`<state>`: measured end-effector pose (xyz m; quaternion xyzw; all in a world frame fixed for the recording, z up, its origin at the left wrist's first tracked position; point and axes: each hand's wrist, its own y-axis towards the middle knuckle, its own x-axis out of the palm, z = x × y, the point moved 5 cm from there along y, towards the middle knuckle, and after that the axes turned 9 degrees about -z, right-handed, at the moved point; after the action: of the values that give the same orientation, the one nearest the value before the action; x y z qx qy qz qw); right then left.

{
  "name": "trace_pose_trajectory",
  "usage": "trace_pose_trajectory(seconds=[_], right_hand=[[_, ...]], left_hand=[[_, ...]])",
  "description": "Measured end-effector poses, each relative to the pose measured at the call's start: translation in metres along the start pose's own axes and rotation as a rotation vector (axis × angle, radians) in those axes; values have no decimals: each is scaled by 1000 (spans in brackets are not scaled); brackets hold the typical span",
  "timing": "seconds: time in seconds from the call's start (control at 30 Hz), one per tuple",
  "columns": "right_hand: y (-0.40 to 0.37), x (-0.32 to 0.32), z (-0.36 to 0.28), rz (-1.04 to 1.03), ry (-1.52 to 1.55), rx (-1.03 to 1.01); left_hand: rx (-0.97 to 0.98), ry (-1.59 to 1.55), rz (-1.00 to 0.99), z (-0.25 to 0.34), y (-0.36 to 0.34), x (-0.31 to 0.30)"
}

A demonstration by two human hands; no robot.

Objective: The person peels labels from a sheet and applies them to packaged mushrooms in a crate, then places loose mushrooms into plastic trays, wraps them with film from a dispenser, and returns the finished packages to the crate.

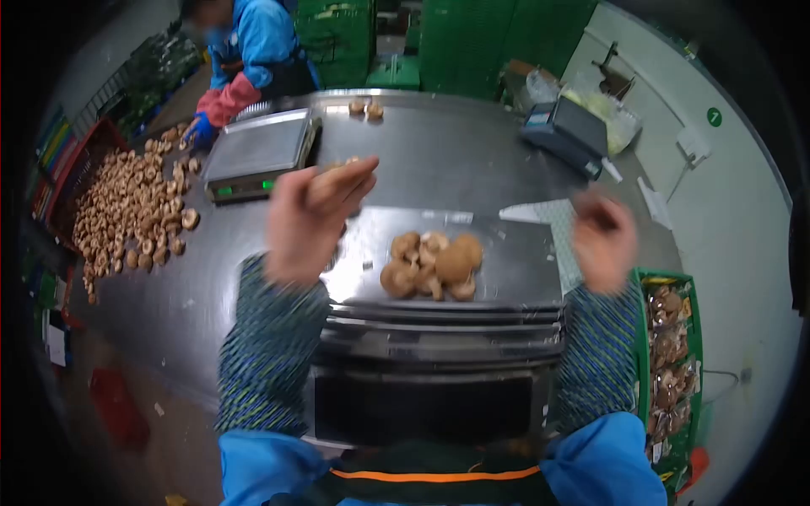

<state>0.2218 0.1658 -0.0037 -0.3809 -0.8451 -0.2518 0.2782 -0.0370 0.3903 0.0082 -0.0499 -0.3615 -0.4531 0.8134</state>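
A small pile of shiitake mushrooms (454, 263) lies on the steel plate (515, 266) in front of me, some caps up and some stems up. To the left of the pile my left hand (314, 215) is raised over the table, its fingers stretched out to the right and nothing seen in them. A bit of mushroom shows just behind those fingers. My right hand (606, 240) hovers to the right of the plate, beside a pale patterned sheet (564, 240). Its fingers look curled but are blurred by motion, and I cannot tell whether they hold anything.
Loose mushrooms (139, 202) spill from a red crate (63, 207) at the left. Behind my left hand stands a scale (257, 152); a dark device (567, 131) sits back right. A green crate (693, 371) holds packed mushrooms. Across the table, a person in blue gloves (200, 131) handles mushrooms.
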Motion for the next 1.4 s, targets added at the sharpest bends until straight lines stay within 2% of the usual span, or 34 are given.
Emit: trace_pose_trajectory(seconds=[0.03,0.07,0.1,0.13,0.17,0.2,0.23,0.3,0.33,0.37,0.43,0.47,0.5,0.57,0.63,0.7,0.73,0.77,0.8,0.83,0.87,0.9,0.93,0.97,1.03,1.07,1.1,1.17,1.2,1.23,1.27,1.3,1.33,1.4], right_hand=[[34,12,37,-95,344,29],[56,-3,74,-74,333,94],[101,-73,135,-211,-196,99],[68,-37,142,-245,-975,63],[61,-62,187,-415,-1211,480],[35,-33,188,-915,-1488,15],[33,-36,185,-918,-1479,51],[14,-36,172,-934,-1030,456],[8,-31,161,-738,-852,689],[6,-31,155,-742,-850,693],[-10,-49,148,-572,-709,1034],[-17,-45,144,-557,-695,976],[-21,-41,139,-567,-698,968],[-39,-24,124,-643,-566,1030],[-57,-10,107,-593,-628,1006],[-79,-6,91,-646,-491,1024],[-98,-3,76,-680,-627,1039],[-123,3,62,-710,-758,1064],[-153,-5,62,-674,-746,1168],[-180,-13,64,-641,-734,1263],[-198,-17,70,-613,-761,1316],[-215,-22,74,-585,-788,1368],[-227,-47,89,-589,-723,1287],[-233,-62,96,-430,-735,1277],[-241,-80,94,-192,-750,1325],[-249,-86,85,-54,-748,1210],[-268,-100,88,-52,-750,1225],[-290,-121,92,-282,-960,934],[-293,-113,90,-223,-1074,826],[-297,-110,94,106,-827,787],[-294,-108,91,213,-685,719],[-292,-106,83,316,-542,646],[-296,-103,70,408,-376,705],[-317,-88,50,400,-190,903]], left_hand=[[79,179,-35,-34,37,-49],[-13,1124,-32,-59,64,-60],[1,1365,-147,-101,78,-90],[-49,1331,-205,-143,80,-111],[-309,1665,-403,-158,66,-101],[-282,1345,-410,-160,59,-105],[-315,1331,-407,-163,55,-116],[-382,1248,-628,-154,38,-100],[-635,840,-566,-149,32,-96],[-828,597,-477,-136,24,-89],[-883,396,-518,-139,7,-97],[-962,557,-522,-124,1,-83],[-1148,736,-411,-113,-4,-82],[-982,933,-540,-122,-3,-93],[-934,953,-506,-101,-15,-58],[-798,993,-505,-89,-34,-35],[-872,1058,-565,-83,-58,-29],[-804,941,-668,-88,-87,-24],[-953,990,-631,-89,-120,-26],[-777,915,-728,-93,-147,-27],[-895,882,-794,-100,-175,-39],[-1039,802,-703,-99,-194,-48],[-1194,618,-454,-113,-223,-77],[-1160,556,-303,-120,-235,-95],[-936,271,31,-122,-247,-109],[-842,262,135,-120,-251,-106],[-725,420,180,-120,-253,-104],[-545,548,383,-121,-252,-87],[-470,650,397,-122,-247,-82],[-429,712,478,-123,-240,-80],[-406,537,605,-125,-245,-86],[-379,362,727,-127,-251,-91],[-357,335,824,-118,-266,-93],[-367,150,889,-98,-311,-92]])
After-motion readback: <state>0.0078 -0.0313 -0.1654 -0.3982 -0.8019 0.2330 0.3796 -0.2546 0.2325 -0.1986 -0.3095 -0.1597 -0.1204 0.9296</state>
